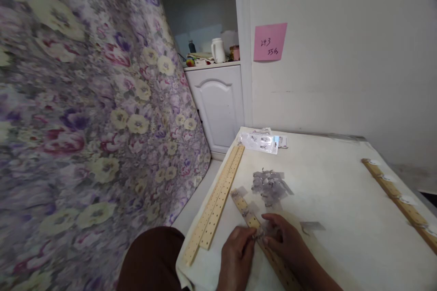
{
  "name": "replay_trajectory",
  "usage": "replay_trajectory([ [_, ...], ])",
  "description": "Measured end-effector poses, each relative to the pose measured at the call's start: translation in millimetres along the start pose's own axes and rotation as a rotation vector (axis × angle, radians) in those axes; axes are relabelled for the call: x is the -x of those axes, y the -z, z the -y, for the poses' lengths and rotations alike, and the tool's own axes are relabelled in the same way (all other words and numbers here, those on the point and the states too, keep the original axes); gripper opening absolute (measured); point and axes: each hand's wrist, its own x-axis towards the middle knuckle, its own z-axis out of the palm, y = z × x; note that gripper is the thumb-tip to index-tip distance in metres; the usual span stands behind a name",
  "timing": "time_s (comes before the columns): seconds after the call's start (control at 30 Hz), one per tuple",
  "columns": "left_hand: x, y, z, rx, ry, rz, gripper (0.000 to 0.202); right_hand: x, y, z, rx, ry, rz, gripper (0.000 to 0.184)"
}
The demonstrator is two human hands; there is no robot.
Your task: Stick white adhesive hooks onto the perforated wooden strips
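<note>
A light wooden strip with a row of holes (253, 221) lies slantwise on the table beneath both hands. Clear-backed metal hooks (246, 211) sit along its far part. My left hand (237, 252) is closed, its fingertips pinching a small metal hook (258, 235) at the strip. From the other side, my right hand (285, 238) curls thumb and forefinger round the hook's clear backing, which is partly hidden. Just beyond the hands is a pile of similar clear-backed hooks (269, 184). A single hook on a clear sheet (312, 226) lies right of my right hand.
Two perforated wooden strips (218, 204) lie along the table's left edge. Clear packaging (259, 142) rests at the back. At the right is a wooden strip bearing white discs (398, 193). A floral curtain (102, 100) hangs at the left; a white cabinet (218, 100) stands behind.
</note>
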Motion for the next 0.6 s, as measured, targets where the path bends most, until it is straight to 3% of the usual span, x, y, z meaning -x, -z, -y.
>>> replay_trajectory([
  [0.3, -3.5, -1.9, -0.1, -0.040, 0.004, 0.018, 0.021, -0.8, -2.2, -2.0, 0.005, -0.001, -0.029, 0.047],
  [0.6, -4.7, -0.4, -1.5, -0.003, 0.002, 0.003, 0.021, -0.4, -1.3, -2.3, -0.024, -0.001, -0.026, 0.056],
])
